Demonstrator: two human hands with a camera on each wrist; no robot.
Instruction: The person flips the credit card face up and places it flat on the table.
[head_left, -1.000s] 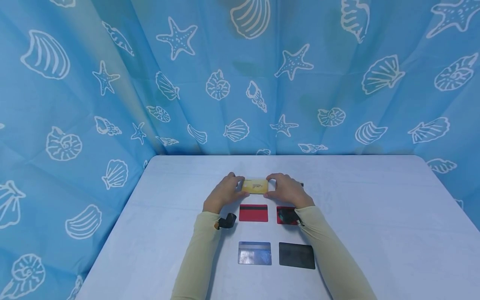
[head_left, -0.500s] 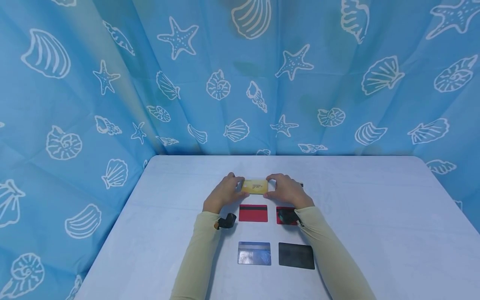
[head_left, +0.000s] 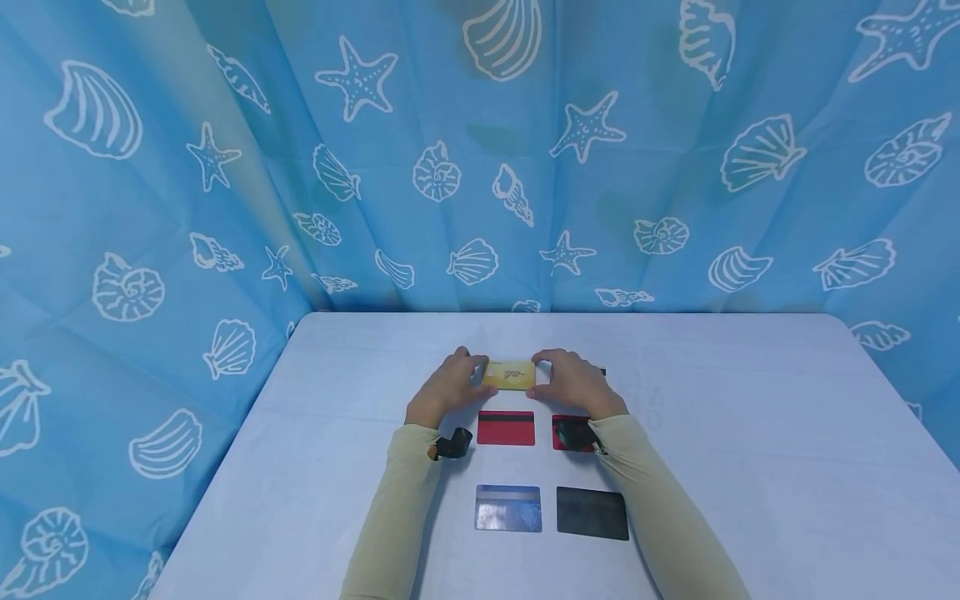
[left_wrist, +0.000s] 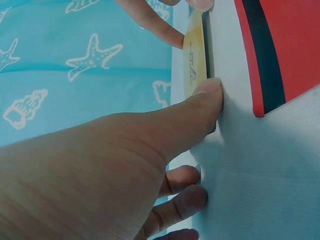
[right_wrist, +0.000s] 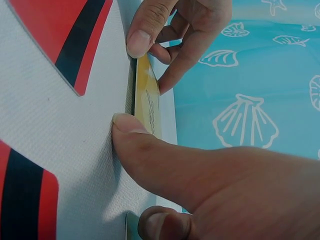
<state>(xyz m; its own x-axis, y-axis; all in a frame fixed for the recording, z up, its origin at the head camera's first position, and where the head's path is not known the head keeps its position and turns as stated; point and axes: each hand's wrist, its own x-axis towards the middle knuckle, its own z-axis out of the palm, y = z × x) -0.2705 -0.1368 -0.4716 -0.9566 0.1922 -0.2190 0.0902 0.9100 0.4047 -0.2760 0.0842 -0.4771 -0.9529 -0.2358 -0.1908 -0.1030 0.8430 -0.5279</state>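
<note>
Both ends of yellow card point(head_left: 511, 376) seemingly yet to release, pinching with left hand point(head_left: 450, 385) and right hand point(head_left: 573, 380). Already flat, six o'clock: red card point(head_left: 506, 432), blue card point(head_left: 508, 512); five: black card point(head_left: 592, 513).

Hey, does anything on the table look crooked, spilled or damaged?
Only slightly crooked: the black card at the near right sits a little askew, its right end angled toward the person, while the silver-blue card beside it looks straight. No spill or damage shows.

Cool, even light; soft shadows on the table point(left_wrist: 272, 180) beside the left hand point(left_wrist: 120, 145) and right hand point(right_wrist: 215, 182); glare on the blue card point(head_left: 508, 510), nearer the body than both.
</note>
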